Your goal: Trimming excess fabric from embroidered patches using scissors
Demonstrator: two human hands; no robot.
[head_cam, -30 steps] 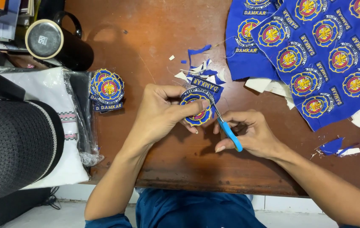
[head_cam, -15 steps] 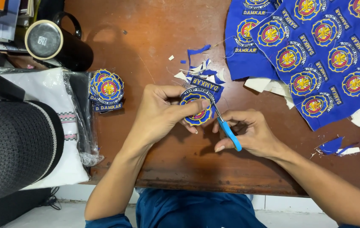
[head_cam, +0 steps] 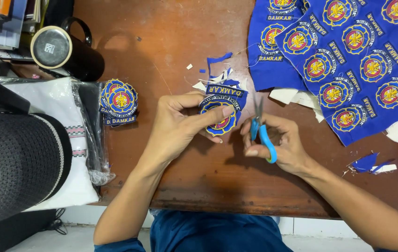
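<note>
Left hand (head_cam: 180, 123): pinches a round blue patch (head_cam: 220, 122) at table centre.
Right hand (head_cam: 278, 144): grips blue-handled scissors (head_cam: 262, 133), blades pointing to 12 o'clock.
Relation: patch lies at 9 o'clock from the blades, just beside.
Around: uncut patch sheet (head_cam: 348, 60) at 2 o'clock (well apart), scraps (head_cam: 220, 74) behind, finished patches (head_cam: 118, 100) at 9 o'clock.

We now see the scissors (head_cam: 260, 133) drawn back from the embroidered patch (head_cam: 221, 114): their blades, which lay across its right edge, point up and stand just right of it. The right hand (head_cam: 278, 144) sits slightly nearer the patch, and the left hand (head_cam: 180, 123) turns it a little.
</note>
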